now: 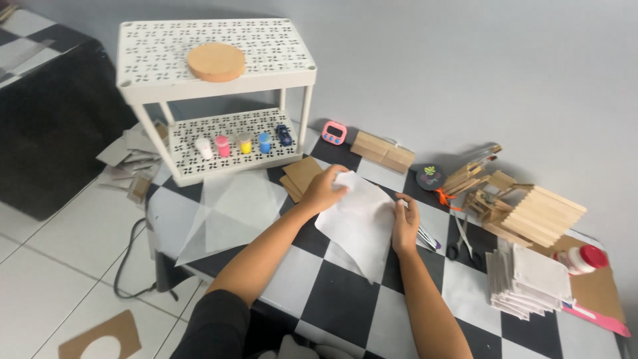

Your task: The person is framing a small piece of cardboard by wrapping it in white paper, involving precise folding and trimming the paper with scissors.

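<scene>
A white sheet of paper lies on the black-and-white chequered table. My left hand pinches the sheet's upper left corner. My right hand presses flat on the sheet's right edge, fingers together. A larger creased translucent sheet lies to the left, just in front of the white shelf rack. Under my left hand are brown cardboard pieces.
A white two-tier perforated rack holds a round wooden disc on top and small paint bottles below. A pink timer, wooden blocks, a stick house model, scissors, folded paper stack and glue bottle are to the right.
</scene>
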